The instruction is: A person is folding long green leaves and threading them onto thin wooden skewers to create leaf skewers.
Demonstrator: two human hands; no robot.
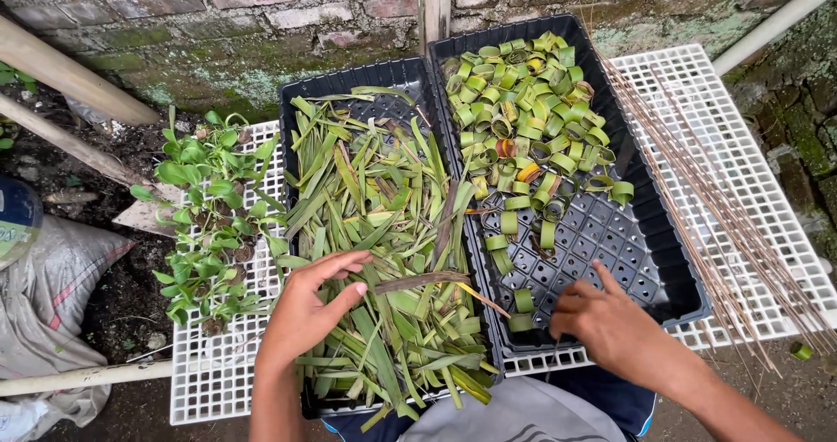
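A white grid [741, 159] is lying across the ground by a mossy brick wall [218, 50], and it is carrying two black trays side by side. The left tray [349, 80] is brimming with long green leaf strips [375, 224]; the right tray [649, 233] is holding a heap of rolled leaf rings [532, 102] at its far end, with its near end mostly bare (a few rings are lying loose there).

The left hand [309, 307] is resting on the strips at the near part of the left tray, fingers loosely spread and curled downward, touching the leaves; whether it is actually gripping a strip cannot be told. The right hand [606, 320] is hovering over the near corner of the right tray, half open, fingers pointing toward the left, just beside a single ring [523, 301]; it is holding nothing that shows.

Both forearms are coming up from the bottom edge, angled slightly outward, wrists bent down.

A bundle of thin brown sticks [715, 189] is lying diagonally over the grid to the right of the trays. Small seedlings [209, 215] are sitting on the grid to the left. A grey sack [52, 294] is slumping on the soil at far left.
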